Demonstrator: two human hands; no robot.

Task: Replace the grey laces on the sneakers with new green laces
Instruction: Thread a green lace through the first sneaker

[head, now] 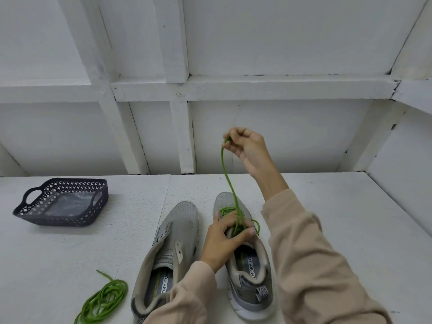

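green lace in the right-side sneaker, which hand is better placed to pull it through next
Right. The right hand pinches the green lace raised above the sneaker, while the left hand grips the shoe's lacing area, steadying it.

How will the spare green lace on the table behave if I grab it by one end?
Likely floppy: the spare lace lies in loose loops, so it should uncoil and trail rather than lift whole. Probably light: the threaded lace runs thin up to the right hand. Overlapping loops may tangle.
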